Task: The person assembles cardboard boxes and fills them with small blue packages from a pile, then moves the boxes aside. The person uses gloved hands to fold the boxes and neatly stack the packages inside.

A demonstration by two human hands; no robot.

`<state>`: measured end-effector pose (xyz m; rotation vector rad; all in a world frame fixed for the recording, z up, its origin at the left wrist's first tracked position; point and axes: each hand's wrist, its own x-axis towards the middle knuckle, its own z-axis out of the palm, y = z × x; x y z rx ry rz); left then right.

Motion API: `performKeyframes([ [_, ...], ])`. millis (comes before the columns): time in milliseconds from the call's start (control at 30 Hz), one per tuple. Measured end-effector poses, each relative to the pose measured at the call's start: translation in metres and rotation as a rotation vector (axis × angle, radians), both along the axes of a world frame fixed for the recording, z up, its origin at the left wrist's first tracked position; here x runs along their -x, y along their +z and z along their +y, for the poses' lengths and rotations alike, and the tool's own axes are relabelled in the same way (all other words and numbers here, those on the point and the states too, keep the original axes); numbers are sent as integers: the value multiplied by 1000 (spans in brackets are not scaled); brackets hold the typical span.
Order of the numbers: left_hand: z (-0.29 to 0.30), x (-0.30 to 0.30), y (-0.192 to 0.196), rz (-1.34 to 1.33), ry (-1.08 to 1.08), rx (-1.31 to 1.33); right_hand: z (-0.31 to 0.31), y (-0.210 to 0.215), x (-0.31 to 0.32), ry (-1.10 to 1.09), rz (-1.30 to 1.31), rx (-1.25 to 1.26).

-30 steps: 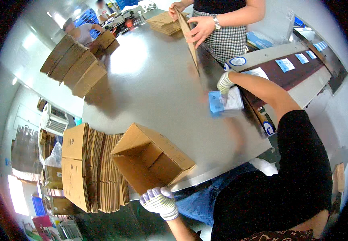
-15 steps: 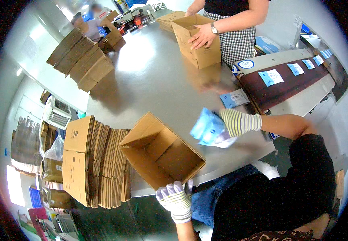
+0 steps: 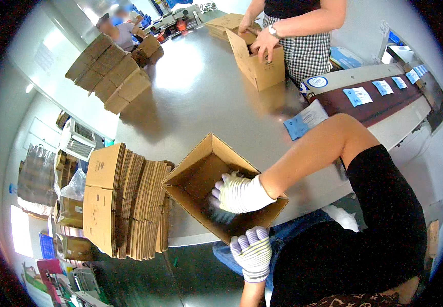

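Observation:
An open cardboard box [image 3: 191,212] stands tilted at the near edge of the metal table, its mouth toward me. My left hand [image 3: 252,256], in a striped glove, is closed on its near rim. Inside the box is my right hand [image 3: 239,194], also gloved, palm down with fingers apart. Just below those fingers a pale blue packet [image 3: 224,215] shows as a blur, mostly hidden by the hand and box wall. Another blue-and-white packet [image 3: 298,127] lies at the conveyor's end, beyond my right forearm.
Folded cardboard boxes [image 3: 124,204] stand stacked left of my box, with another stack [image 3: 106,74] farther back. Packets ride a brown conveyor belt [image 3: 339,102] at right. Across the table [image 3: 201,107], a co-worker's hands [image 3: 267,43] are in another box [image 3: 262,71].
My right hand has moved left from over the table into the box, bringing the blue packet there. The box and my left hand have shifted right in the picture. The packet by the conveyor has turned.

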<state>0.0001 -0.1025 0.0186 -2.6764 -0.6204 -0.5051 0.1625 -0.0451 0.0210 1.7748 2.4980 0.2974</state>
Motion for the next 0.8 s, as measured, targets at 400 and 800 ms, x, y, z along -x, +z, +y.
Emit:
performKeyframes([
  [400,20,1,-17,-206,102,12,-15,63,-13,159,334,263],
  [800,33,12,-28,-133,3,21,-86,8,-70,-204,920,-535],
])
